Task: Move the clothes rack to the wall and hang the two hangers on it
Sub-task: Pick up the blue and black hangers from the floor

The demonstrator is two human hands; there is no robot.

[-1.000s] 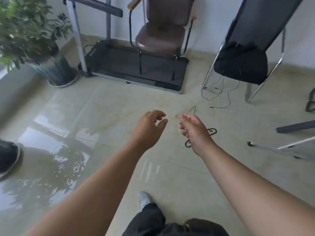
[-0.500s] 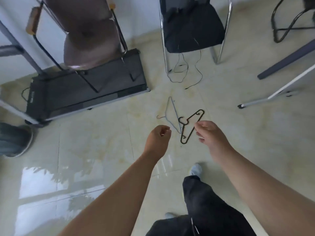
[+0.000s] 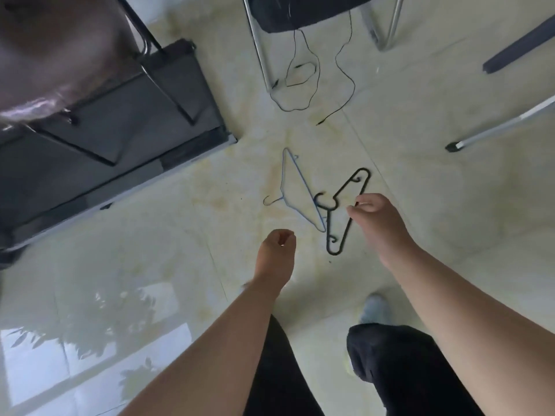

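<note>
Two hangers lie flat on the tiled floor, their hooks overlapping. The thin blue wire hanger (image 3: 297, 187) is on the left and the black hanger (image 3: 345, 211) with curled ends is on the right. My right hand (image 3: 375, 223) hovers over the black hanger's right side, fingers loosely curled and empty. My left hand (image 3: 277, 253) hangs just below the blue hanger's lower tip, fingers curled in, holding nothing. A white bar with a black end cap (image 3: 492, 130) at the right edge may be the clothes rack's foot.
A treadmill deck (image 3: 120, 139) with a brown chair (image 3: 45, 55) on it fills the upper left. A black chair on chrome legs (image 3: 258, 46) stands at the top, with a thin black cable (image 3: 303, 82) trailing beneath it. My legs and a shoe (image 3: 372, 307) are at the bottom.
The view has tilted down and closer to the floor. Both hands have dropped toward the hangers, the right one now over the black hanger.
</note>
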